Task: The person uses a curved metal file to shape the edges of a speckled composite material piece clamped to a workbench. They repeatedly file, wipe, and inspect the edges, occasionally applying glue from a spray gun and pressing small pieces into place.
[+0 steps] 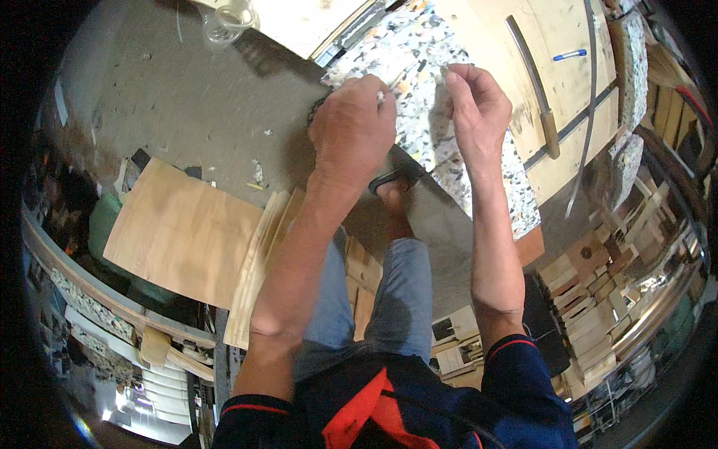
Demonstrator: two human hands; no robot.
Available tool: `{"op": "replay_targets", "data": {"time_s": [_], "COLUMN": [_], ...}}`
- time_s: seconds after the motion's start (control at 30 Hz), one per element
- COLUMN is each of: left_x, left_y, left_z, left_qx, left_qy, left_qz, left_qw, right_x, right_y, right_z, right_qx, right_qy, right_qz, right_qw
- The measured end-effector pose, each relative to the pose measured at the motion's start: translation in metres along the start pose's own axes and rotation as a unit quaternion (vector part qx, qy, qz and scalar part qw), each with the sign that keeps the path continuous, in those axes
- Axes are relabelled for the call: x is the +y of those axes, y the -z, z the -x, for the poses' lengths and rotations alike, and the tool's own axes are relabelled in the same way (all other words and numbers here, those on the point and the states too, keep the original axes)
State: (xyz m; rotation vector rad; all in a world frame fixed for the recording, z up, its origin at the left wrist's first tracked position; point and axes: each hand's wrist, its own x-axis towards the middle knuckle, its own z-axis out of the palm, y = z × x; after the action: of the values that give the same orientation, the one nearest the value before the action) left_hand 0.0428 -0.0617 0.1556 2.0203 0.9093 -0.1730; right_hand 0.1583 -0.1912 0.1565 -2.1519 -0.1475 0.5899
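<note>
Left fingers (387, 114) curled, pinching white bit (381, 96) | right fingers (459, 88) curled, hold unclear | speckled foam (419, 112) between

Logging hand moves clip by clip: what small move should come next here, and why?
Probably the left hand should drop the small white scrap it seems to pinch, off the speckled foam sheet: light scraps already lie on the floor, and the right hand hangs over the sheet, with nothing clearly visible in it.
</note>
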Motion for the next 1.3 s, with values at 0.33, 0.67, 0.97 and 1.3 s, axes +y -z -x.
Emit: {"op": "replay_targets", "data": {"time_s": [0.33,0.67,0.97,1.3], "left_x": [0.013,0.012,0.014,-0.002], "left_y": [0.0,0.005,0.003,0.001], "left_z": [-0.01,-0.014,-0.015,-0.007], "left_qx": [-0.033,0.0,-0.012,0.044], "left_qy": [0.002,0.025,0.006,-0.009], "left_qz": [-0.086,-0.065,-0.095,-0.065], "left_qw": [0.996,0.998,0.995,0.997], "right_x": [0.025,0.021,0.014,0.008], "right_y": [-0.004,-0.02,-0.025,-0.031], "right_z": [0.055,0.07,0.044,0.031], "right_qx": [0.032,0.021,0.005,-0.014], "right_qy": [0.085,0.193,0.209,0.152], "right_qz": [0.095,0.142,0.275,0.388], "right_qw": [0.991,0.971,0.939,0.909]}}
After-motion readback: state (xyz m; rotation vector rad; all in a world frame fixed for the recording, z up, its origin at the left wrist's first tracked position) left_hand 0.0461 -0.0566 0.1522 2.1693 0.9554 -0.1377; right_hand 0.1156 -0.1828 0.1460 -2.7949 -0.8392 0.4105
